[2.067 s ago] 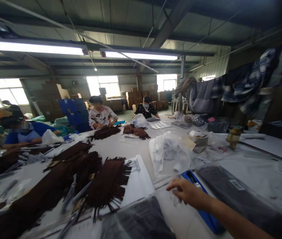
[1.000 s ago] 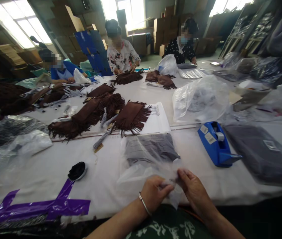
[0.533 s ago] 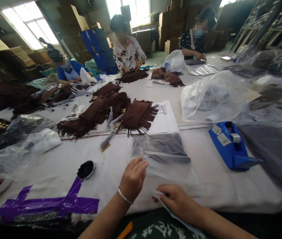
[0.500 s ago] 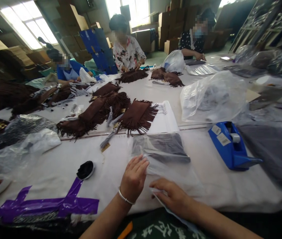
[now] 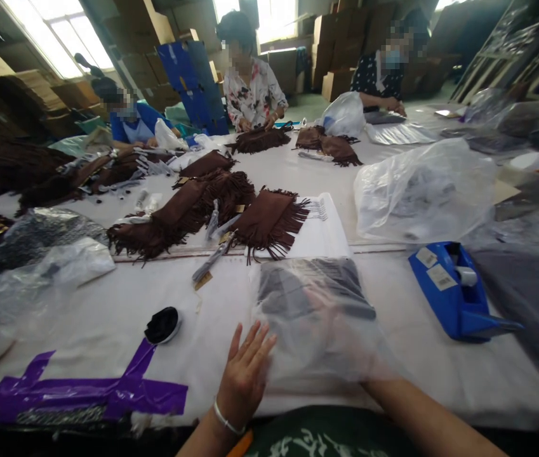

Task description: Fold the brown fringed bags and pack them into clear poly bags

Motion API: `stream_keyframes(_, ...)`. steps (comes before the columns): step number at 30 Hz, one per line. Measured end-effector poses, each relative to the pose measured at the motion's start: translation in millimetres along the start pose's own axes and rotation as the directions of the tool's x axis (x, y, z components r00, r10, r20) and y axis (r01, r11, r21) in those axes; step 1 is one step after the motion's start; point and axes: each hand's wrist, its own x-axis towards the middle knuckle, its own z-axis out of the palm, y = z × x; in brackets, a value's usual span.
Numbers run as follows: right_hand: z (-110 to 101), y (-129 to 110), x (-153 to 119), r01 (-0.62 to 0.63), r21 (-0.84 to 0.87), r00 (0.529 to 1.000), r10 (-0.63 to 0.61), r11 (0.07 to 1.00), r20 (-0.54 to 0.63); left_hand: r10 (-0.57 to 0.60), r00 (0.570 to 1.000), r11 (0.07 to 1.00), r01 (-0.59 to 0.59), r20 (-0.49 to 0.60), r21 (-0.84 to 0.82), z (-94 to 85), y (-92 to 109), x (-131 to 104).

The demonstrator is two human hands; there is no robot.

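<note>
A clear plastic bag lies flat in front of me with a dark folded cloth item in its far end. My left hand rests at the bag's near left edge, fingers stretched and spread, holding nothing. My right hand is inside the bag, blurred through the plastic. Its fingers look stretched out towards the dark item; whether they touch it is unclear. Just beyond the bag lie a white printed sheet and a brown fringed piece with a tag.
A blue tape dispenser stands to the right, near a dark packed item. Purple tape and a small round black-filled container lie left. Beyond are brown fringed goods, a plastic bag of white material and several co-workers.
My right hand has moved from the bag's near opening forward into the bag. My left hand has shifted slightly down and left, its fingers more spread. The view has turned slightly.
</note>
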Motion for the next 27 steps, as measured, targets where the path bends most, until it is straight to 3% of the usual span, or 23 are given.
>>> stream_keyframes(4, 4.8, 10.3, -2.2, 0.031, -0.033, 0.972, -0.023, 0.999, 0.235, 0.018, 0.997, 0.999, -0.02, 0.076, 0.037, 13.3, -21.6, -27.7)
stream_keyframes(8, 13.5, 23.2, 11.9, -0.047, -0.124, 0.95, 0.083, 0.991, 0.3, 0.048, 0.973, 0.99, -0.076, 0.228, 0.116, 20.3, -27.2, -38.3)
stream_keyframes(10, 15.3, 31.2, 5.2, -0.054, -0.135, 0.951, 0.092, 0.989, 0.295, 0.027, 0.947, 0.984, -0.081, 0.321, 0.158, 20.2, -28.0, -37.8)
stream_keyframes(12, 11.9, 40.3, -21.5, -0.041, -0.136, 0.956, 0.078, 0.99, 0.283, 0.016, 0.916, 0.979, -0.095, 0.401, 0.178, 19.3, -28.9, -34.5)
stream_keyframes(15, -6.1, 51.1, -88.6, -0.031, -0.129, 0.946, 0.071, 0.991, 0.316, 0.031, 0.874, 0.982, -0.118, 0.485, 0.149, 18.9, -31.2, -26.6)
stream_keyframes(17, -25.2, 49.1, -130.8, -0.073, -0.117, 0.918, 0.112, 0.991, 0.38, 0.041, 0.855, 0.987, -0.115, 0.517, 0.111, 19.8, -33.6, -20.9)
stream_keyframes(19, -47.2, 36.8, -154.1, -0.13, -0.069, 0.884, 0.147, 0.989, 0.445, 0.056, 0.838, 0.991, -0.114, 0.543, 0.073, 20.7, -36.8, -15.6)
stream_keyframes(21, -69.2, 19.0, -152.1, -0.17, 0.033, 0.867, 0.133, 0.985, 0.48, 0.079, 0.818, 0.992, -0.122, 0.57, 0.037, 21.0, -40.4, -10.9)
stream_keyframes(24, -94.9, 3.0, -113.3, -0.162, 0.19, 0.903, 0.068, 0.968, 0.425, 0.115, 0.789, 0.991, -0.13, 0.604, -0.02, 19.6, -44.0, -5.1)
stream_keyframes(27, -104.1, 19.3, -69.5, -0.127, 0.221, 0.936, 0.043, 0.967, 0.349, 0.13, 0.759, 0.991, -0.123, 0.638, -0.056, 14.6, -44.7, -1.9)
